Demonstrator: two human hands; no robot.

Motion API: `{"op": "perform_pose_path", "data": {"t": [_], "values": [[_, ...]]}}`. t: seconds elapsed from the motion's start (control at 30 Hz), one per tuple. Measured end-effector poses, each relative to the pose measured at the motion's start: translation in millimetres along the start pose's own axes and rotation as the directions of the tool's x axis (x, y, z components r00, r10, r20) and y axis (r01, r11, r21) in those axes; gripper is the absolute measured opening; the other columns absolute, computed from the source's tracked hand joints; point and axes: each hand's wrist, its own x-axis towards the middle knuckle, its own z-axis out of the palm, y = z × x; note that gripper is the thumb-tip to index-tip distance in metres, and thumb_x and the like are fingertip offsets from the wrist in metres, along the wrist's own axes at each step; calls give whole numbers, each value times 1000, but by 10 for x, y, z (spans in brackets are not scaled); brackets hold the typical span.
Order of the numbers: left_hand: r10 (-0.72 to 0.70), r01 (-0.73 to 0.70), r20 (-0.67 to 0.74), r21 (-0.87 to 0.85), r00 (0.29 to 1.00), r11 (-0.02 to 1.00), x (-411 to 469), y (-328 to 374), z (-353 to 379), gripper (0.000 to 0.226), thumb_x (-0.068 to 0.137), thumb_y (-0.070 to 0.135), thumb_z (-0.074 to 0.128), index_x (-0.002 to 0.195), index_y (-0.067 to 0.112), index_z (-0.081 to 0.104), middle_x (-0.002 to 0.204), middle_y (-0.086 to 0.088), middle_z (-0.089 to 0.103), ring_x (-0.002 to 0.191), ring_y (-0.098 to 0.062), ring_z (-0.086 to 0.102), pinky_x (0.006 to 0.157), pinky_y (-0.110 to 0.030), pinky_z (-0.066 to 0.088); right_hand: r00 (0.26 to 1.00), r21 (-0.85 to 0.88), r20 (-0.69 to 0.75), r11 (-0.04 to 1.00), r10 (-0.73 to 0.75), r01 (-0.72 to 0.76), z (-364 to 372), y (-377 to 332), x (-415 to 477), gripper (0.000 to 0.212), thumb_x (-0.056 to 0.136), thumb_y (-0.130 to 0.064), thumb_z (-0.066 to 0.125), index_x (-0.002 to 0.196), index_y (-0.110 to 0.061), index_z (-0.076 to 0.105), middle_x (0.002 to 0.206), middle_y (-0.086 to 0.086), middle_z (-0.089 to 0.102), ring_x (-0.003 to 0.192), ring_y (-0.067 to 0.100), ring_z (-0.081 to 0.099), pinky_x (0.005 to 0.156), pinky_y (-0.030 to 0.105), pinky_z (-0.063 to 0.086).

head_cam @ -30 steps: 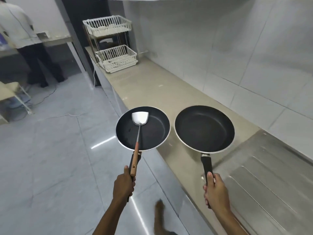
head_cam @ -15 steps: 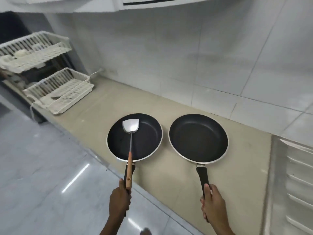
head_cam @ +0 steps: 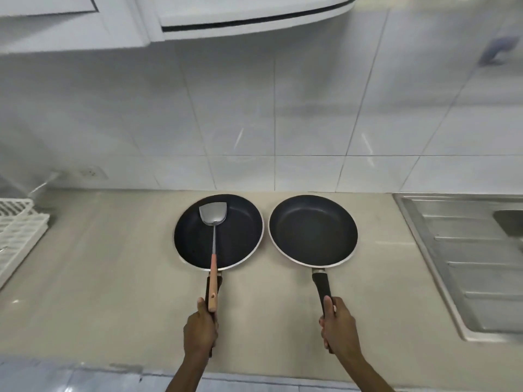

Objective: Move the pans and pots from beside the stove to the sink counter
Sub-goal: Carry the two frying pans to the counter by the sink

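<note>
Both pans now over counter [head_cam: 113,278] by sink [head_cam: 467,264]; left hand [head_cam: 200,332] grips spatula pan [head_cam: 219,232], right hand [head_cam: 338,325] second pan [head_cam: 312,229] – lower flat, keep rims apart

It was a kitchen: a beige bench [head_cam: 113,278] ran along a white tiled wall [head_cam: 254,114], with a steel sink [head_cam: 467,264] at its right edge, a white dish rack [head_cam: 17,227] at its left, cupboards [head_cam: 85,21] overhead, and two frying pans [head_cam: 240,230] on it.
</note>
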Motion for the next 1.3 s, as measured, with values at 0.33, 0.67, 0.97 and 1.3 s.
{"op": "perform_pose_path", "data": {"t": [0.33, 0.67, 0.97, 1.3], "values": [[8, -8, 50, -8, 999, 1000, 516, -13, -128, 81, 105, 52, 19, 50, 8, 59, 43, -10, 61, 40, -29, 57, 54, -38, 48, 998, 15, -67, 1000, 20, -19, 470, -106, 88, 32, 107, -37, 40, 86, -16, 53, 54, 6, 52, 31, 17, 42, 31, 25, 36], [20, -13, 139, -54, 990, 998, 766, 186, -115, 78, 106, 53, 21, 54, 8, 57, 41, -5, 55, 38, -24, 49, 51, -33, 42, 998, -15, -59, 999, 34, -35, 689, -164, 339, 35, 105, -44, 38, 85, -21, 54, 57, 6, 55, 32, 12, 43, 33, 25, 39], [13, 4, 208, -79, 978, 997, 1038, 391, -165, 76, 108, 53, 21, 59, 7, 57, 41, -2, 51, 40, -22, 43, 48, -32, 38, 999, -43, -35, 999, 29, -31, 768, -306, 508, 38, 107, -41, 36, 85, -16, 54, 56, 7, 56, 32, 14, 48, 33, 27, 43], [-12, 41, 254, -109, 967, 993, 1068, 444, -188, 75, 108, 53, 21, 62, 5, 55, 43, -4, 49, 39, -21, 41, 45, -29, 36, 998, -69, -35, 996, 51, -53, 823, -321, 548, 42, 106, -45, 35, 82, -14, 52, 53, 7, 57, 30, 12, 50, 31, 25, 45]]}}
